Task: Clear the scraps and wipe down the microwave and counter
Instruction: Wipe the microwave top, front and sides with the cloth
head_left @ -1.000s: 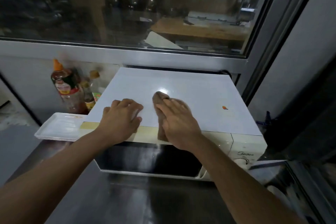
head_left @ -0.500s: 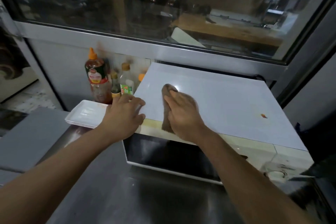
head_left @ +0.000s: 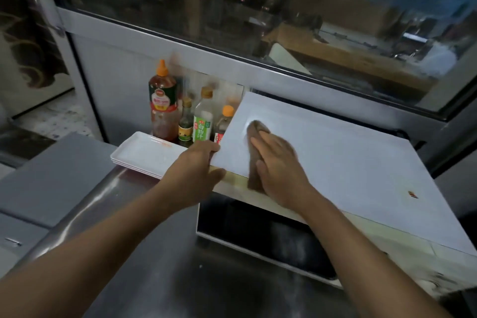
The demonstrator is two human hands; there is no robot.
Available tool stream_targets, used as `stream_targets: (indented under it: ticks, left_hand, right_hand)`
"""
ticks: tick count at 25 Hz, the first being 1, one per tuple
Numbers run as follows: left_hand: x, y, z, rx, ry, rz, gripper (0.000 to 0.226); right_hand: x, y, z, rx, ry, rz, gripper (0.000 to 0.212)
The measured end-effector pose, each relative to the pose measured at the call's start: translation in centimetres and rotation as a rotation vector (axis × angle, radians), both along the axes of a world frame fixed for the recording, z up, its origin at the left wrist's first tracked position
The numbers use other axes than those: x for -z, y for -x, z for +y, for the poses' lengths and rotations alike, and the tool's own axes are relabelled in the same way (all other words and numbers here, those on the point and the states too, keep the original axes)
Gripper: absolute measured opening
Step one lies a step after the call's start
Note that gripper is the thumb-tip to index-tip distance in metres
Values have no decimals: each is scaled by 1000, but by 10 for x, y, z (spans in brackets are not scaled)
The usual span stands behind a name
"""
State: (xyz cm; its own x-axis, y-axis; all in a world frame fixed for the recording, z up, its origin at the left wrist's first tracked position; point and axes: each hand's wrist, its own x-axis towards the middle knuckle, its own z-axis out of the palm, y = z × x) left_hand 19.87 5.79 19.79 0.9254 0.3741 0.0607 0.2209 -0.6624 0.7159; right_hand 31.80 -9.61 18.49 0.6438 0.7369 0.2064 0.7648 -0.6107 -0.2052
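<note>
A white microwave [head_left: 348,162] with a dark door stands on the steel counter [head_left: 160,266] below a window. My right hand [head_left: 278,170] lies flat, fingers straight, pressing a brown cloth [head_left: 254,155] onto the microwave's top near its front left corner. My left hand [head_left: 196,173] holds that left front corner, thumb on the yellowed front edge, fingers round the side. A small orange-red speck [head_left: 413,194] sits on the top towards the right.
Several sauce bottles [head_left: 162,100] stand against the wall left of the microwave. Stacked white rectangular plates [head_left: 144,153] lie in front of them. A grey raised surface [head_left: 56,178] is at the far left. The window sill runs close behind the microwave.
My right hand and the cloth have slid left across the top. My left hand has moved from the top to the left front corner. The view has shifted left.
</note>
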Motion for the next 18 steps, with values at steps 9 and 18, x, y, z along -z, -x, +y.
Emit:
stream_targets:
  ticks: [9,18]
  left_hand:
    - [9,3,22,82,181,-41,50]
    - [14,0,33,64,235,-8,64]
  right_hand:
    - [-10,-61,32,4,-24,67,49]
    - [-14,-62,63,-278,-18,109,49]
